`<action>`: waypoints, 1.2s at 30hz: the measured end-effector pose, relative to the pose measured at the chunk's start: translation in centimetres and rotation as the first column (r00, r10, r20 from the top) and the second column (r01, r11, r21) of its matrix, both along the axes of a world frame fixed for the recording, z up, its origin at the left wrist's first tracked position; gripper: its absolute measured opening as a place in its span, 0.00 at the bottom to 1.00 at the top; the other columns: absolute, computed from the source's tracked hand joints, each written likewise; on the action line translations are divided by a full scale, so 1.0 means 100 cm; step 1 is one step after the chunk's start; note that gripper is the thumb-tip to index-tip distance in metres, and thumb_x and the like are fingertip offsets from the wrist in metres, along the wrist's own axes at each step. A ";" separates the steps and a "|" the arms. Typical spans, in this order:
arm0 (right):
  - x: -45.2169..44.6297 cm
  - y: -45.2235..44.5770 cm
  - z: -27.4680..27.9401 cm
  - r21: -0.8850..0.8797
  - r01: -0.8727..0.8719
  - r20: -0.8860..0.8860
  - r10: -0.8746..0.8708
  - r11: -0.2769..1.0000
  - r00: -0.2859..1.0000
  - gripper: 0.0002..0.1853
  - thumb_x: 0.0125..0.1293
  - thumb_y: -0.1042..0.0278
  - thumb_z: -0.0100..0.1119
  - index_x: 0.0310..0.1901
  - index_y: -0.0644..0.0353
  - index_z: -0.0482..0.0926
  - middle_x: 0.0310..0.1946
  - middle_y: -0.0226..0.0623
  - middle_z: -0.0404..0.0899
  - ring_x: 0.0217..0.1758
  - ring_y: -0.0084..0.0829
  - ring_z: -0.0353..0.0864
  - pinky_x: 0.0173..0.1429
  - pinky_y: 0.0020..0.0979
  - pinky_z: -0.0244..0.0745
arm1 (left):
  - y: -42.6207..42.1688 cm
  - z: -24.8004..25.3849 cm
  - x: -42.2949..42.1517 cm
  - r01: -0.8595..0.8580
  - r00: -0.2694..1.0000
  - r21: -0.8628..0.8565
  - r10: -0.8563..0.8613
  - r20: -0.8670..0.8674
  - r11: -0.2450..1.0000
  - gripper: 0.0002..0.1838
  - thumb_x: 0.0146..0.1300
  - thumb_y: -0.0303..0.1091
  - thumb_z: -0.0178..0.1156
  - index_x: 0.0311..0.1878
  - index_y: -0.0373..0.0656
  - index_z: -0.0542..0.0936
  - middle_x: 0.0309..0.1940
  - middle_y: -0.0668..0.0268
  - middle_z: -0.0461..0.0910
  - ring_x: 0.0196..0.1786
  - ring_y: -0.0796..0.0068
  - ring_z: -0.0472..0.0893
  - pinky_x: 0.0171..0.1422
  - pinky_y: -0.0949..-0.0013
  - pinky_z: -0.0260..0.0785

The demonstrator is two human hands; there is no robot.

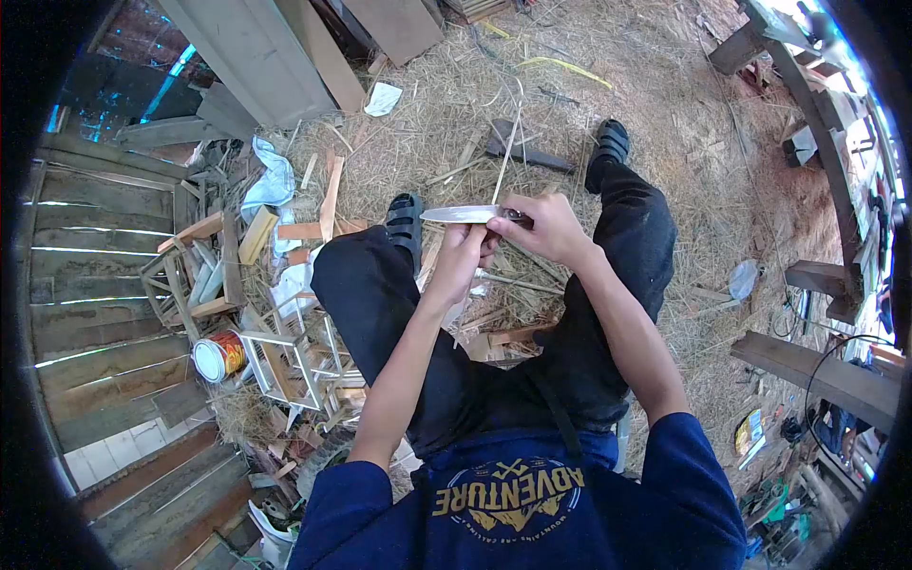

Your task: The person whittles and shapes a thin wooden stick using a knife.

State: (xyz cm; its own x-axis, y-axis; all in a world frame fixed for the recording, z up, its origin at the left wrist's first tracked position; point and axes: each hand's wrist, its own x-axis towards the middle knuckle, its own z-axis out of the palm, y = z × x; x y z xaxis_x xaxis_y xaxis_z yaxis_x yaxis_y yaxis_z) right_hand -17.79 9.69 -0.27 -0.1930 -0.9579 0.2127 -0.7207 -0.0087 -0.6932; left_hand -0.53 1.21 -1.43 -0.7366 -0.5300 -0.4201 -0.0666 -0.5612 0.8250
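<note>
My right hand (pixel 546 228) is wrapped round the dark handle of a knife (pixel 461 215), whose pale blade points left. Just below the blade, my left hand (pixel 463 255) is closed on a thin pale strip (pixel 506 157), which looks like split bamboo or cane. The strip rises past the knife and bends over near its far end. Where strip and blade meet, my fingers partly cover the contact. Both hands are held between my knees, above the straw-strewn ground.
A hatchet-like tool (pixel 532 157) lies on the ground beyond my hands, between my sandalled feet. On the left are a small wooden frame (pixel 285 366), a paint can (pixel 218 356) and wood offcuts. A wooden beam (pixel 817 375) juts in from the right.
</note>
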 end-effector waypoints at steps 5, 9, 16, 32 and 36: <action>0.002 0.000 -0.003 -0.045 -0.019 0.050 0.021 0.999 0.999 0.19 0.65 0.47 0.69 0.38 0.57 0.85 0.19 0.43 0.79 0.21 0.45 0.81 0.27 0.40 0.72 | -0.001 -0.008 0.004 0.018 0.999 -0.005 -0.018 0.045 1.000 0.11 0.81 0.39 0.49 0.50 0.42 0.76 0.31 0.73 0.71 0.28 0.87 0.67 0.28 0.78 0.59; 0.000 -0.001 0.002 -0.117 -0.045 0.024 0.048 0.992 0.999 0.20 0.63 0.45 0.71 0.36 0.56 0.84 0.17 0.40 0.77 0.20 0.44 0.79 0.26 0.40 0.69 | 0.008 0.011 0.002 0.002 0.997 -0.440 0.030 0.066 0.898 0.11 0.80 0.34 0.49 0.51 0.38 0.77 0.32 0.68 0.74 0.30 0.82 0.72 0.32 0.73 0.66; -0.001 0.003 0.006 -0.156 -0.088 -0.145 0.065 0.984 0.987 0.22 0.59 0.42 0.73 0.29 0.55 0.82 0.14 0.36 0.72 0.18 0.41 0.76 0.25 0.40 0.67 | 0.006 0.010 0.015 0.086 0.996 -0.647 -0.044 0.081 0.757 0.10 0.78 0.31 0.49 0.52 0.37 0.76 0.34 0.64 0.76 0.38 0.76 0.76 0.45 0.68 0.68; -0.002 0.009 0.015 -0.276 -0.020 -0.261 -0.055 0.961 0.964 0.25 0.53 0.39 0.75 0.24 0.54 0.79 0.16 0.31 0.74 0.20 0.37 0.77 0.27 0.36 0.70 | 0.007 0.015 0.020 0.147 0.989 -0.199 -0.146 0.019 0.969 0.10 0.82 0.38 0.47 0.47 0.42 0.73 0.26 0.77 0.65 0.22 0.90 0.61 0.24 0.77 0.51; -0.006 0.009 0.011 -0.327 0.005 -0.275 -0.100 0.945 0.956 0.24 0.52 0.39 0.76 0.25 0.53 0.81 0.16 0.31 0.75 0.20 0.36 0.77 0.28 0.36 0.70 | 0.005 0.013 0.020 0.190 0.982 -0.111 -0.191 -0.002 0.976 0.11 0.83 0.40 0.47 0.45 0.44 0.71 0.25 0.78 0.62 0.20 0.90 0.58 0.22 0.78 0.48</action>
State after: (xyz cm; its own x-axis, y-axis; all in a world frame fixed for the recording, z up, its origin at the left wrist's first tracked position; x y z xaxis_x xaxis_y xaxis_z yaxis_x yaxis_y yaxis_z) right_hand -18.39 10.57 0.85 -0.1269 -0.8199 0.5582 -0.8918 -0.1521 -0.4261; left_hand 1.44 1.72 -0.09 -0.8334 -0.4219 -0.3571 -0.1526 -0.4454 0.8823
